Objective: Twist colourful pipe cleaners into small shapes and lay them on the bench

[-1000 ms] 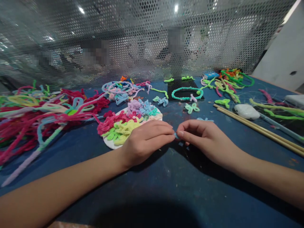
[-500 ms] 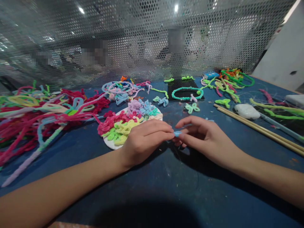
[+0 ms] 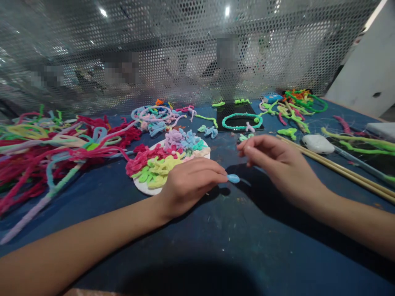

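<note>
My left hand (image 3: 194, 181) is closed in a pinch on a small light blue pipe-cleaner piece (image 3: 233, 178), teardrop-shaped. It is held just above the dark blue table, and a faint thin pale streak trails right of it. My right hand (image 3: 271, 160) hovers to the right, apart from that piece, its fingers curled and the thumb near the index finger. A small dark bit shows at its fingertips, too unclear to name. Behind those fingertips, a pale green pipe-cleaner flower (image 3: 247, 136) is partly hidden. Left of my left hand, a white plate (image 3: 145, 189) bears pink, yellow, green, purple and blue pipe-cleaner shapes.
A large heap of pipe cleaners (image 3: 77, 148) covers the left side. A turquoise ring (image 3: 226, 125) lies on a black panel (image 3: 222, 109). To the right are wooden sticks (image 3: 339, 166), a white rounded object (image 3: 317, 144) and more pipe cleaners. Perforated metal mesh (image 3: 185, 61) stands behind.
My right hand has let go of the light blue piece and moved up and to the right. My left hand keeps its pinch on the piece, which now shows more fully.
</note>
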{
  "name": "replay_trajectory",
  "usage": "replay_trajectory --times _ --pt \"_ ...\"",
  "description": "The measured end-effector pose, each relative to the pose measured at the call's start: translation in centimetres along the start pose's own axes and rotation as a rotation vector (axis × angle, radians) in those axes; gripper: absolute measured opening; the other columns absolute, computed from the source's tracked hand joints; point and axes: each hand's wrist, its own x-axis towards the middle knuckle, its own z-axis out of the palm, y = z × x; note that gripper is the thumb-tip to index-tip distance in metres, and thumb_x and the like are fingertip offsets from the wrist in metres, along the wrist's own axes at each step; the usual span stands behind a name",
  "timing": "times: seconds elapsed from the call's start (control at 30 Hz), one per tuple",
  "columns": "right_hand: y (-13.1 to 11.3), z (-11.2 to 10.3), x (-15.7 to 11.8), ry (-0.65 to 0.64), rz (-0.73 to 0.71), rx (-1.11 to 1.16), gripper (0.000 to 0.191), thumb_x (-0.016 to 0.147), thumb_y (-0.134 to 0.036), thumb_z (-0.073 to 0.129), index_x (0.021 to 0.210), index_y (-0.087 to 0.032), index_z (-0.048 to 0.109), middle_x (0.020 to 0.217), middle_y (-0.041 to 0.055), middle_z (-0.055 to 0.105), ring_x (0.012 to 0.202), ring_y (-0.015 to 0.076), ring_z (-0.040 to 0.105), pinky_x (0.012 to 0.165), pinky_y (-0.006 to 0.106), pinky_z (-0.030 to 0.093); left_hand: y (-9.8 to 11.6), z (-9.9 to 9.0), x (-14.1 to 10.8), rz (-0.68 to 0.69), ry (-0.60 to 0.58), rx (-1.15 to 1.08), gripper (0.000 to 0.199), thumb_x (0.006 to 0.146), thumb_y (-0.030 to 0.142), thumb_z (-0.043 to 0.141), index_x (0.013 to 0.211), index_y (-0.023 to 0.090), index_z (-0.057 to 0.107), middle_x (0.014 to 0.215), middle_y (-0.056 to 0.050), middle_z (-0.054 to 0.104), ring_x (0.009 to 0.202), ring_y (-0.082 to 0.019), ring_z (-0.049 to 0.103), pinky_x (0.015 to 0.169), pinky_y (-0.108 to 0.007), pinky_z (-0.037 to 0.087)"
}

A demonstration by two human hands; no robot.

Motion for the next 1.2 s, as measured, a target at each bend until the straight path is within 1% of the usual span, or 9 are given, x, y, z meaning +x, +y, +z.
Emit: replay_trajectory --times 0.1,0.33,0.47,0.6,0.77,0.9,0.97,1.1,1.2 --pt "-0.2 -1.2 0.3 0.09 -0.151 -0.14 0.006 0.083 -0.024 0.063 0.079 -0.02 0.063 0.075 0.0002 0.065 0.067 0.0121 0.059 0.062 0.023 0.047 0.2 0.1 0.3 -0.147 0.014 -0.117 0.012 0.085 0.01 0.063 0.088 0.018 0.07 0.088 -0.007 0.073 0.084 -0.016 0.069 0.077 -0.027 0.056" --pt "-0.6 -2.7 -0.5 -0.331 -0.505 -0.442 0.016 0.092 -0.019 0.053 0.093 -0.023 0.069 0.09 0.0016 0.07 0.081 0.0125 0.065 0.072 0.023 0.049 0.3 0.1 0.3 -0.123 -0.027 -0.219 0.018 0.086 0.005 0.058 0.092 0.018 0.07 0.094 -0.008 0.073 0.091 -0.016 0.069 0.084 -0.028 0.054" --pt "-0.3 -2.4 -1.0 -0.348 -0.492 -0.477 0.021 0.089 -0.016 0.056 0.106 -0.025 0.063 0.087 0.0 0.072 0.079 0.0138 0.067 0.069 0.023 0.051 0.2 0.0 0.1 -0.1 -0.029 -0.252 0.015 0.088 0.008 0.057 0.087 0.019 0.067 0.094 -0.008 0.073 0.094 -0.018 0.069 0.087 -0.032 0.053" --pt "-0.2 -2.2 -1.2 -0.352 -0.492 -0.518 0.024 0.084 -0.011 0.059 0.101 -0.027 0.06 0.081 -0.003 0.072 0.074 0.0135 0.068 0.063 0.021 0.051 0.1 0.0 -0.1 -0.082 -0.057 -0.266 0.014 0.091 0.014 0.054 0.086 0.02 0.066 0.095 -0.009 0.073 0.095 -0.018 0.068 0.087 -0.032 0.053" --pt "0.3 -2.6 -1.4 -0.477 -0.546 -0.653 0.029 0.09 -0.014 0.051 0.114 -0.029 0.059 0.091 -0.0003 0.068 0.08 0.013 0.064 0.071 0.021 0.048 0.1 0.0 0.0 -0.069 -0.079 -0.262 0.015 0.092 0.016 0.052 0.085 0.019 0.064 0.095 -0.01 0.072 0.094 -0.017 0.068 0.087 -0.031 0.053" --pt "0.3 -2.7 -1.3 -0.578 -0.539 -0.719 0.024 0.095 -0.018 0.042 0.107 -0.024 0.062 0.093 0.0022 0.066 0.081 0.0138 0.062 0.071 0.022 0.048 0.1 0.1 0.2 -0.046 -0.078 -0.247 0.015 0.093 0.018 0.051 0.084 0.018 0.063 0.093 -0.01 0.072 0.092 -0.017 0.068 0.085 -0.029 0.053" --pt "0.0 -2.7 -1.2 -0.582 -0.613 -0.726 0.029 0.097 -0.018 0.036 0.105 -0.02 0.063 0.093 0.0041 0.066 0.079 0.0141 0.061 0.07 0.022 0.048 0.1 0.2 0.2 -0.018 -0.067 -0.244 0.014 0.092 0.015 0.052 0.083 0.015 0.063 0.091 -0.01 0.071 0.09 -0.016 0.068 0.084 -0.028 0.053" --pt "-0.6 -2.5 -1.0 -0.535 -0.889 -0.673 0.036 0.098 -0.012 0.028 0.109 -0.01 0.062 0.093 0.0114 0.068 0.083 0.0165 0.061 0.074 0.025 0.05 0.1 0.3 0.2 -0.041 -0.082 -0.231 0.013 0.088 0.005 0.055 0.083 0.014 0.062 0.09 -0.009 0.071 0.087 -0.015 0.068 0.08 -0.025 0.053" --pt "-0.2 -2.6 -1.2 -0.556 -0.881 -0.7 0.035 0.096 -0.01 0.031 0.119 -0.009 0.057 0.091 0.0117 0.068 0.085 0.0183 0.062 0.073 0.027 0.051 0.3 0.4 0.2 -0.149 -0.084 -0.163 0.014 0.084 0.003 0.059 0.084 0.016 0.062 0.084 -0.003 0.07 0.077 -0.011 0.066 0.07 -0.019 0.052"
